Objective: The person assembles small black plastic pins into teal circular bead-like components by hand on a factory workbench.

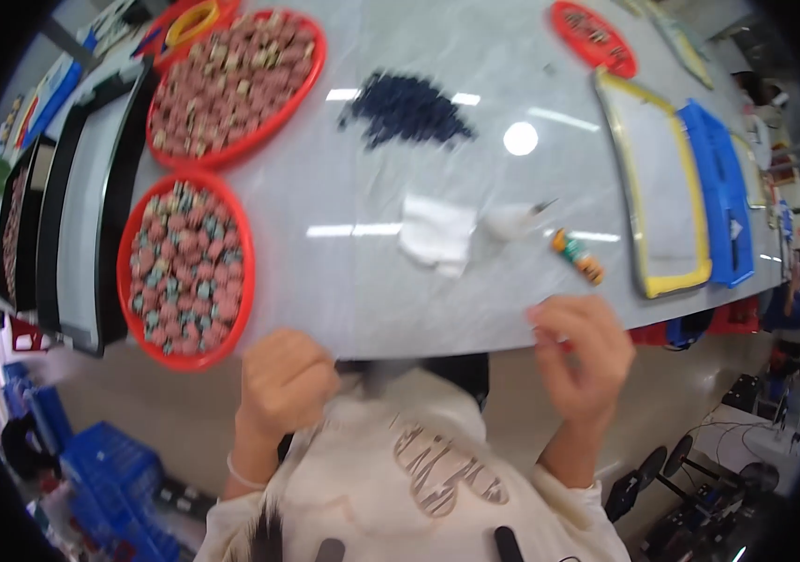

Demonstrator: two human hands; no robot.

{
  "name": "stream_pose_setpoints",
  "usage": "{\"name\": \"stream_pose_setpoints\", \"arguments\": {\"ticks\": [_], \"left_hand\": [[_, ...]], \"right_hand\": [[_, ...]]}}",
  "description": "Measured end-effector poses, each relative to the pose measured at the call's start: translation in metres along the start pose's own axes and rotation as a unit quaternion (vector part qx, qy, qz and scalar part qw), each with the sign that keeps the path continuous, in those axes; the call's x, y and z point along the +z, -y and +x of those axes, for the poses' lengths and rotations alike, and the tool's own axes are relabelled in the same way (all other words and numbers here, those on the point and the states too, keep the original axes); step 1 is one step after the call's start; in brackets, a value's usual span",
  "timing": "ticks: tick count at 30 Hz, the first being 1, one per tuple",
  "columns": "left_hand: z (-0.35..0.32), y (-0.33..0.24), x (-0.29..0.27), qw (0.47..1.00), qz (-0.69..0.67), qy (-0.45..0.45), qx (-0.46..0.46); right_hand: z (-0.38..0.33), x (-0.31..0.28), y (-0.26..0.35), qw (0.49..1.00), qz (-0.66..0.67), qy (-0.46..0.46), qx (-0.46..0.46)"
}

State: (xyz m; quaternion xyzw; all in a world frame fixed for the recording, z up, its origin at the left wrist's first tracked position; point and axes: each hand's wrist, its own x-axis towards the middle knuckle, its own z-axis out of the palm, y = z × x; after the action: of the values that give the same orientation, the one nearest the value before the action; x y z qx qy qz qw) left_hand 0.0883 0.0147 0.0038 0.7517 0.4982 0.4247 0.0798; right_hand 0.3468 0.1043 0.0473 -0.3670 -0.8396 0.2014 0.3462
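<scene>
Red tray point(248, 267) by left hand point(288, 379) — white cloth point(437, 229), dark pile point(407, 108) beyond

Just ahead and left of the curled left hand point(286, 379), I see a shallow red oval plastic tray point(245, 253) heaped with small pink and pale-blue pieces point(189, 272). Beyond the right hand point(585, 356), an orange-and-green tube point(578, 257) lies slantwise.

Bright light glares in white streaks point(353, 230) and one round spot point(521, 139) on the bench point(325, 295); beyond it, straight edges bend and details blur.
</scene>
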Motion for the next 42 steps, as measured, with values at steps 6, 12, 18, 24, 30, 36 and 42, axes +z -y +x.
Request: {"name": "stream_pose_setpoints", "arguments": {"ticks": [6, 12, 18, 24, 30, 36, 42], "left_hand": [[-0.008, 0.0, 0.018, 0.999, -0.034, 0.023, 0.006], [-0.01, 0.008, 0.033, 0.999, -0.027, 0.021, -0.025], [-0.004, 0.011, 0.034, 0.996, -0.068, -0.003, -0.055], [-0.006, 0.01, 0.036, 0.996, -0.063, -0.008, -0.055], [-0.008, 0.007, 0.035, 0.998, -0.045, -0.007, -0.053], [-0.009, -0.001, 0.031, 0.989, -0.122, -0.008, -0.079], [0.019, -0.056, 0.038, 0.891, -0.443, -0.023, -0.098]], "right_hand": [[-0.021, -0.002, -0.001, 0.931, 0.318, -0.102, 0.149], [-0.031, 0.004, -0.009, 0.711, 0.656, -0.184, 0.173], [-0.04, 0.013, -0.006, 0.597, 0.768, -0.153, 0.175], [-0.048, 0.027, 0.0, 0.518, 0.842, -0.112, 0.102], [-0.054, 0.029, 0.005, 0.52, 0.848, -0.086, 0.064], [-0.057, 0.026, 0.012, 0.56, 0.821, -0.07, 0.081], [-0.054, 0.04, 0.028, 0.484, 0.872, -0.078, 0.001]]}}
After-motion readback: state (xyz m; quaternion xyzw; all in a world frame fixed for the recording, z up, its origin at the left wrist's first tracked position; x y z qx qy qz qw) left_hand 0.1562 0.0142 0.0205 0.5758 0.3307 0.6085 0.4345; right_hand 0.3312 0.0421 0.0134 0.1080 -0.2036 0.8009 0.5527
